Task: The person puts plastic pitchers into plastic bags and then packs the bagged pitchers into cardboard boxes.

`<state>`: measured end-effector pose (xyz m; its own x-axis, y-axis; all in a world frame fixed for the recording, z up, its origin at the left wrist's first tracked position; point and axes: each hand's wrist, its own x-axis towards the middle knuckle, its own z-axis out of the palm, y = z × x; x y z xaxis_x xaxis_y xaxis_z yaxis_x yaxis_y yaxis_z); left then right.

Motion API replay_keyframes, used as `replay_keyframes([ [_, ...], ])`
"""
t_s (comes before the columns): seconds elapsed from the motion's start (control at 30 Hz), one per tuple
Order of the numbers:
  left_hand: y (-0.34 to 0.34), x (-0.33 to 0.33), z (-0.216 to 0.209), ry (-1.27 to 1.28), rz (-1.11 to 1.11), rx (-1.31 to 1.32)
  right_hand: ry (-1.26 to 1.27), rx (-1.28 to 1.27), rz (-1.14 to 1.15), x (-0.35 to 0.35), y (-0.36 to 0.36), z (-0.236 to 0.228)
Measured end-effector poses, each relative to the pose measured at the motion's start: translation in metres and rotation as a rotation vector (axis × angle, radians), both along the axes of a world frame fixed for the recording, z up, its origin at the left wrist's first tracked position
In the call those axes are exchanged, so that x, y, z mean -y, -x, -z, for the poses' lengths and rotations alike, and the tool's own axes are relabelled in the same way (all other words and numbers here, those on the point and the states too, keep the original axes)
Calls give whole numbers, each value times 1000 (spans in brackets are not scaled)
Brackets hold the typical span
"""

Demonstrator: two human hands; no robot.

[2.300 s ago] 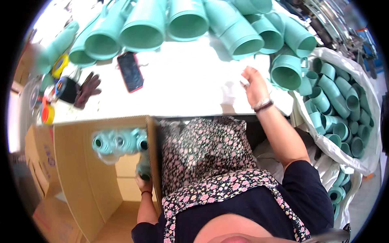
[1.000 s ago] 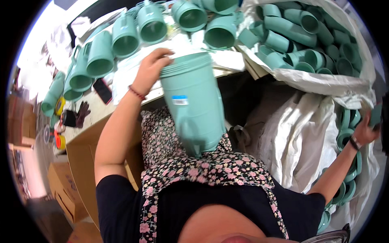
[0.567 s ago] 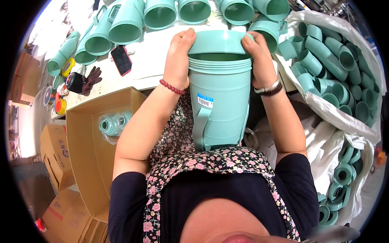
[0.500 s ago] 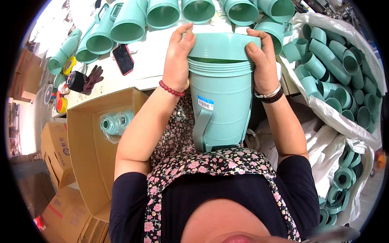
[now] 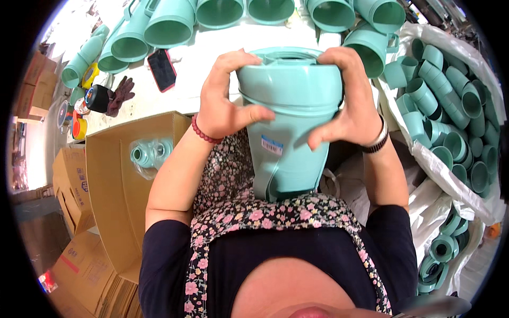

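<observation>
A large mint-green plastic jug (image 5: 297, 164) stands upright against my floral apron, its handle low on the left side and a blue-and-white barcode sticker on its wall. Seated over its mouth is a matching deep-sided lid (image 5: 291, 87) with a raised round collar on top. My left hand (image 5: 225, 98) clasps the left side, fingers over the lid's top edge and thumb below the lid on the jug wall. On the right side my right hand (image 5: 352, 100) grips the same way, its thumb pointing down along the wall. Both hands are closed round lid and jug.
Several green jugs (image 5: 169, 32) lie along the table's far side, near a phone (image 5: 161, 70) and dark glove (image 5: 121, 96). An open carton (image 5: 114, 201) at left holds bagged green parts (image 5: 151, 153). White sacks of green cups (image 5: 445, 98) and lids (image 5: 442, 248) stand at right.
The lid has come down over the jug's threaded rim, which no longer shows. My fingers now lie over the lid's top, and both thumbs have moved down onto the jug wall.
</observation>
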<state>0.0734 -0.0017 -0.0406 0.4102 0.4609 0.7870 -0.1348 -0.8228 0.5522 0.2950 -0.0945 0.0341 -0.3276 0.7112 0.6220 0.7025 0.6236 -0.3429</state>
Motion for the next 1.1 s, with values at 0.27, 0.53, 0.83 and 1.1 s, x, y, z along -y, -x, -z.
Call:
replay_keyframes([
  [0.27,15,28,-16,-80,-331,-227,-79,-95,-79,-35,19,33],
  [0.53,177,-20,20,1093,-209,760,502,-510,153,-168,68,163],
  [0.83,49,-12,21,791,-212,291,1140,-1857,-499,-213,26,206],
  [1.1,-18,-88,-46,787,-99,-275,612,-1431,-465,-152,40,61],
])
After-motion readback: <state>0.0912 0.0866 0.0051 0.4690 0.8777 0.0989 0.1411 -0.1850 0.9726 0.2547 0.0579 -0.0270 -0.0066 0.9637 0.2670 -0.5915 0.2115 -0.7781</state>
